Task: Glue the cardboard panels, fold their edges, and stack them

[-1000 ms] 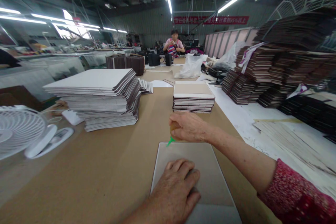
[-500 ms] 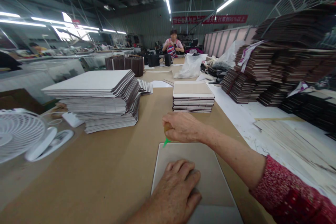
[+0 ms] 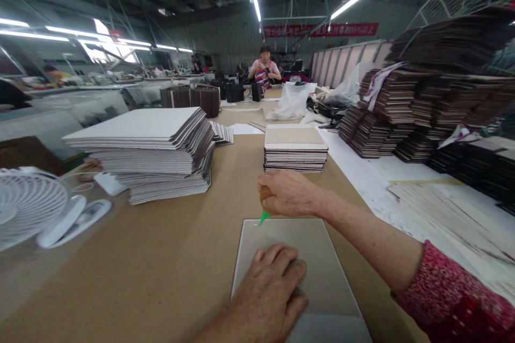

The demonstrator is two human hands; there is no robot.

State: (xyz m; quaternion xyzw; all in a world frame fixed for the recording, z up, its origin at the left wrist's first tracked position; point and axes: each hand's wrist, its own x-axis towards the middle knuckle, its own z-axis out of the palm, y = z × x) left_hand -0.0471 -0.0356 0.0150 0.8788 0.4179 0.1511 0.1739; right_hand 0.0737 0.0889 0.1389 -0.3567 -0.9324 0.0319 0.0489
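Observation:
A beige rectangular panel (image 3: 309, 257) with a pale border lies on the brown work surface in front of me. My left hand (image 3: 273, 284) rests on it with the palm down and the fingers slightly spread. Above the panel's far edge, my right hand (image 3: 287, 193) is closed around a small amber glue bottle (image 3: 265, 195), mostly hidden by the fingers. Its green nozzle (image 3: 263, 218) points down at the panel near the far left corner, where a faint shiny line shows.
Behind my right hand stands a neat stack of similar panels (image 3: 295, 155). A taller stack of white-faced panels (image 3: 161, 155) is at left, beside a white fan (image 3: 32, 206). Dark bundled pieces (image 3: 386, 102) are piled at right. Farther back a person (image 3: 264, 69) sits working.
My right hand has moved a little to the right along the panel's far edge with the bottle and its green nozzle. My left hand has stayed in place on the panel.

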